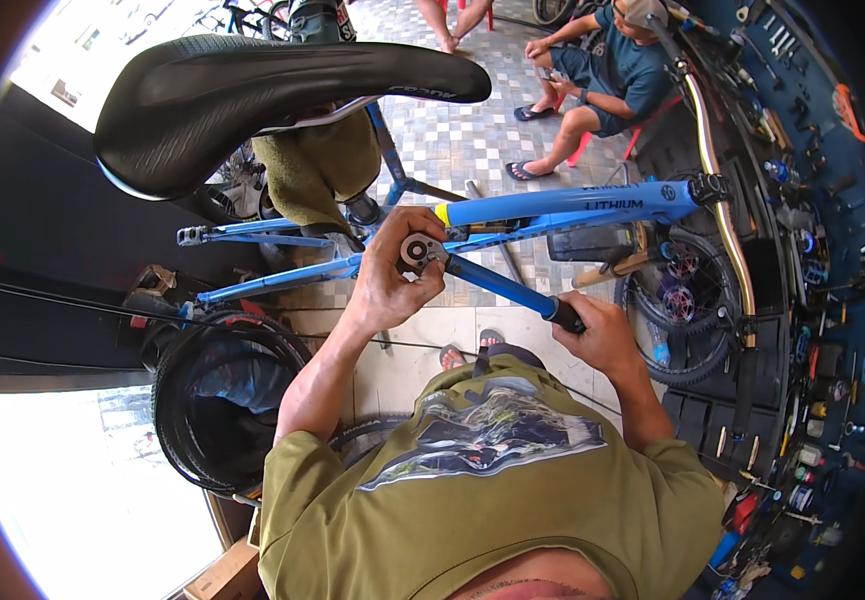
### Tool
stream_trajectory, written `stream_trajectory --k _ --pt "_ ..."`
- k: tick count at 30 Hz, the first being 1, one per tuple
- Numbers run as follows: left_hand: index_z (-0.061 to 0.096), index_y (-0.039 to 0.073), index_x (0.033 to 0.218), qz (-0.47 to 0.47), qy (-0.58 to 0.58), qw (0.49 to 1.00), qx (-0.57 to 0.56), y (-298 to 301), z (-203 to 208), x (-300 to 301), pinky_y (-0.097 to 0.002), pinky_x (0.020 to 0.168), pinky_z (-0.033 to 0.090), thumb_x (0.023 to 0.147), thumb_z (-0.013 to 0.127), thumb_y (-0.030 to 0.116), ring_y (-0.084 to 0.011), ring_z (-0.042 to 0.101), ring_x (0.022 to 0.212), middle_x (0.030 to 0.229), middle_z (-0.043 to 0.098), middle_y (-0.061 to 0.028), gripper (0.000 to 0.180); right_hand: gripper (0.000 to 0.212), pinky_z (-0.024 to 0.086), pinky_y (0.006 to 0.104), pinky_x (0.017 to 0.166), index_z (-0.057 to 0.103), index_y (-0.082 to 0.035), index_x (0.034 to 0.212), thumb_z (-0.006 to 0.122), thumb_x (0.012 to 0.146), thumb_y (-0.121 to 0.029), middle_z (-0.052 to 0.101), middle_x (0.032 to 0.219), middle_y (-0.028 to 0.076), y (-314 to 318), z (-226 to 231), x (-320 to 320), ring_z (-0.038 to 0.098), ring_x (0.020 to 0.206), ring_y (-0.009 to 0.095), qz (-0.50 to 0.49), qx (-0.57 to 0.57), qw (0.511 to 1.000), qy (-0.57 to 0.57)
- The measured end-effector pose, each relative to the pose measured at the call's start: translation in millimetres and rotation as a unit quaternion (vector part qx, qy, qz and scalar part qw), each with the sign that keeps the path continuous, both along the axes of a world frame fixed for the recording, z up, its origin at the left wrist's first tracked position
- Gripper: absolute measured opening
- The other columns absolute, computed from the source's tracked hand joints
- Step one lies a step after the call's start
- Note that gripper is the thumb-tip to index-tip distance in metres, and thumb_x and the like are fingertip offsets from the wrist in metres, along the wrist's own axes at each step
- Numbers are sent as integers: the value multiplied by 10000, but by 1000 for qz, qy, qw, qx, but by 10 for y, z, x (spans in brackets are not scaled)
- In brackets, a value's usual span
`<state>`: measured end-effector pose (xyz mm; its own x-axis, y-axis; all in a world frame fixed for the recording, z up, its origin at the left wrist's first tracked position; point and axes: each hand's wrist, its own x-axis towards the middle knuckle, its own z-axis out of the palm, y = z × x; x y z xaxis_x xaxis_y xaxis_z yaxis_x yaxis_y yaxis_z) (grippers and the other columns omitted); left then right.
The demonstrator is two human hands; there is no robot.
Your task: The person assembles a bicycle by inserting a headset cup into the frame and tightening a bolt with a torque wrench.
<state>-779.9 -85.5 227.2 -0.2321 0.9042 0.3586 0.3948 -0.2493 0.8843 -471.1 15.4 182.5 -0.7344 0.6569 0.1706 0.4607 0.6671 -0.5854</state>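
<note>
Ratchet wrench (502, 284) being held near blue bike frame (542, 207), head (419, 250) being cupped by curled left hand (392, 275), end toward four o'clock being gripped by closed right hand (600, 336). Work seemingly half-done: rear stays (280, 280) being left wheelless; turning progress not being shown.

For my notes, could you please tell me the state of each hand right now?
Left hand: closed, holding the ratchet wrench by its head.
Right hand: closed, holding its black end.

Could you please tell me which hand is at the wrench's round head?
The left hand; the right hand is at the black end of the blue handle.
</note>
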Motion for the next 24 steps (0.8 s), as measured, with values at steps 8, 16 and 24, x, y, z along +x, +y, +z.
stream_trajectory --k 8,16,24 --pt "583 -11 1114 -6 -17 999 -44 26 -120 -90 -245 676 533 852 654 19 -119 632 775 1155 583 -105 274 367 566 385 677 668 -67 1120 788 787 -165 720 885 136 -68 -65 -21 719 767 319 2 -34 999 -6" --pt "385 34 1518 -47 -101 993 -42 11 213 13 -298 824 621 864 785 83 -221 657 1046 1428 434 -145 768 416 521 316 691 624 -23 1218 758 862 -190 689 859 94 -107 2 -24 659 766 163 2 -129 986 106" --pt "429 37 1515 -159 -106 978 -78 -185 82 -136 -341 846 596 878 768 74 -226 656 1137 1503 489 -148 723 387 456 237 510 615 -2 1173 775 894 -217 590 769 -9 448 383 28 551 589 64 -45 -356 928 97"
